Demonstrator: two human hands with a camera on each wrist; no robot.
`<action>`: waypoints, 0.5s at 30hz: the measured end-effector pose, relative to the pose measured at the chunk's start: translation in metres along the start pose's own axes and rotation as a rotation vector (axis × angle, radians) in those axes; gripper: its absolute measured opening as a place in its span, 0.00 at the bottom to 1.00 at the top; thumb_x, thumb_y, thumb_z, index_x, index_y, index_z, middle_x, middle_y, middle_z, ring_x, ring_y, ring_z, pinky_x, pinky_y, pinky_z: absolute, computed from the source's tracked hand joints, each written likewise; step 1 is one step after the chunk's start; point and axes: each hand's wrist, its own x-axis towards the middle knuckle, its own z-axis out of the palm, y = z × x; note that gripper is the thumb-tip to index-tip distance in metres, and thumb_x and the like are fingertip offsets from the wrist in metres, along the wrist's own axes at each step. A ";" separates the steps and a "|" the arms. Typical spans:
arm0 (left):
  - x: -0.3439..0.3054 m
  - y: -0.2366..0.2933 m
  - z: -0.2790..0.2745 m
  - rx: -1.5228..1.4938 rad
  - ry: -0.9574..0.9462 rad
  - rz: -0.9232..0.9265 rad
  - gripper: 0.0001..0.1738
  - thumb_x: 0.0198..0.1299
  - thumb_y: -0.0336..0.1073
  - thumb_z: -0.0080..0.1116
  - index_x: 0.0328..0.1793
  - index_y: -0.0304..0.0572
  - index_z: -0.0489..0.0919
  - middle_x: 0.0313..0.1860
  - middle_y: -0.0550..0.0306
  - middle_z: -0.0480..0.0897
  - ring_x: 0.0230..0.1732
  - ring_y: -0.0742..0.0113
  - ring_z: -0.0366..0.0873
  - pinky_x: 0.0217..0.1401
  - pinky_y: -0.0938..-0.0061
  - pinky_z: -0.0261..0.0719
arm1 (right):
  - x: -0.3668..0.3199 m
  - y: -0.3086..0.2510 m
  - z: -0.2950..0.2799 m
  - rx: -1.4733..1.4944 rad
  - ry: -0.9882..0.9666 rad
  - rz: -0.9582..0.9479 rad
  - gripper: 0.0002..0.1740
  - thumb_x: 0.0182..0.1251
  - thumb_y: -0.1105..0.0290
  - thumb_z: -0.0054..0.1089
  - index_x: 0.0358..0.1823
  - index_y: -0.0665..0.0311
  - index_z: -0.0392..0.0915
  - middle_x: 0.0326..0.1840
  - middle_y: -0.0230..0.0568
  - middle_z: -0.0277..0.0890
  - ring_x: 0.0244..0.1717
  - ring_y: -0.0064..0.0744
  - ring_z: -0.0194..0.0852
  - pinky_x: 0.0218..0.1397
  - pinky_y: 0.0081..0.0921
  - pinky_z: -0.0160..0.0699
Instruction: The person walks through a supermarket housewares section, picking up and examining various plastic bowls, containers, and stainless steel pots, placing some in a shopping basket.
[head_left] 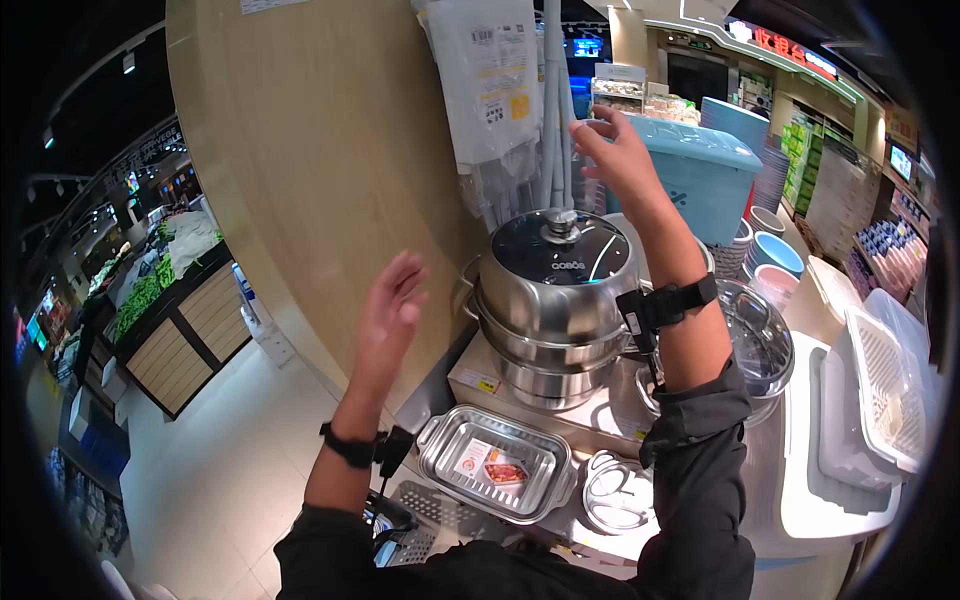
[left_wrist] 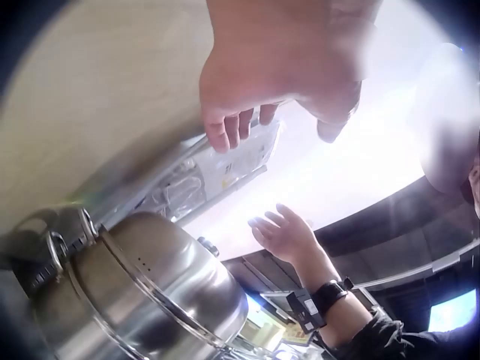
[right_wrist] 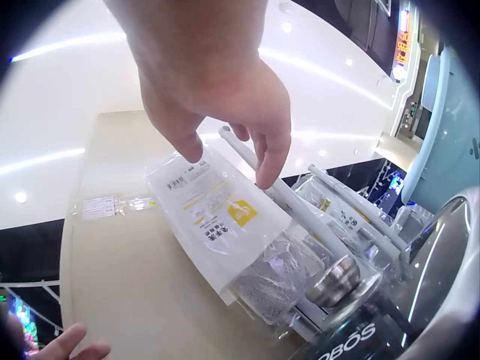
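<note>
My right hand (head_left: 618, 155) is raised, fingers loosely bent and nothing held. It is beside several grey poles (head_left: 556, 110) and a flat mop in white plastic wrapping (head_left: 485, 85). In the right wrist view, thumb and fingers hang in front of the wrapped mop (right_wrist: 225, 217), which bears a yellow label patch. My left hand (head_left: 390, 305) is lifted in front of the wooden panel, left of a stacked steel steamer pot (head_left: 560, 310) with a glass lid. Its fingers (left_wrist: 238, 127) are relaxed and bare of any object in the left wrist view.
A steel tray (head_left: 495, 462) and a white-packed set (head_left: 618, 492) lie on a lower shelf. Right of the pot are a lidded glass-topped pan (head_left: 755, 335), a blue storage box (head_left: 690, 165), buckets (head_left: 778, 252) and white baskets (head_left: 885, 390). A wooden panel (head_left: 330, 130) rises at left.
</note>
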 end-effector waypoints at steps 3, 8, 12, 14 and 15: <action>0.040 -0.012 0.017 -0.006 -0.028 -0.024 0.41 0.66 0.51 0.54 0.76 0.35 0.52 0.71 0.45 0.62 0.73 0.57 0.58 0.72 0.63 0.59 | 0.012 0.005 0.009 -0.024 0.034 0.030 0.45 0.59 0.52 0.64 0.70 0.71 0.56 0.66 0.60 0.62 0.58 0.42 0.71 0.50 0.32 0.78; 0.086 -0.037 0.022 0.012 0.057 -0.120 0.44 0.65 0.47 0.56 0.78 0.34 0.47 0.76 0.43 0.53 0.78 0.54 0.49 0.76 0.63 0.51 | 0.031 0.013 0.031 -0.089 -0.033 0.028 0.49 0.58 0.53 0.64 0.73 0.73 0.50 0.70 0.66 0.56 0.68 0.51 0.62 0.67 0.35 0.65; 0.116 -0.067 0.016 0.039 0.072 -0.107 0.47 0.64 0.47 0.57 0.77 0.31 0.44 0.78 0.38 0.48 0.79 0.52 0.44 0.76 0.62 0.51 | 0.052 0.026 0.049 -0.095 -0.043 0.043 0.52 0.58 0.53 0.65 0.73 0.76 0.46 0.71 0.67 0.54 0.70 0.50 0.60 0.69 0.35 0.61; 0.126 -0.080 0.020 0.048 0.056 -0.101 0.48 0.63 0.49 0.58 0.77 0.29 0.44 0.77 0.35 0.47 0.79 0.51 0.45 0.75 0.60 0.53 | 0.055 0.025 0.050 -0.108 -0.032 0.037 0.53 0.58 0.52 0.66 0.73 0.77 0.45 0.71 0.67 0.55 0.70 0.49 0.60 0.70 0.35 0.60; 0.133 -0.086 0.024 0.059 0.093 -0.079 0.47 0.64 0.48 0.58 0.77 0.30 0.45 0.77 0.35 0.49 0.78 0.52 0.47 0.75 0.61 0.54 | 0.056 0.022 0.050 -0.032 -0.102 0.077 0.55 0.57 0.52 0.67 0.73 0.79 0.44 0.71 0.66 0.55 0.70 0.49 0.60 0.70 0.35 0.60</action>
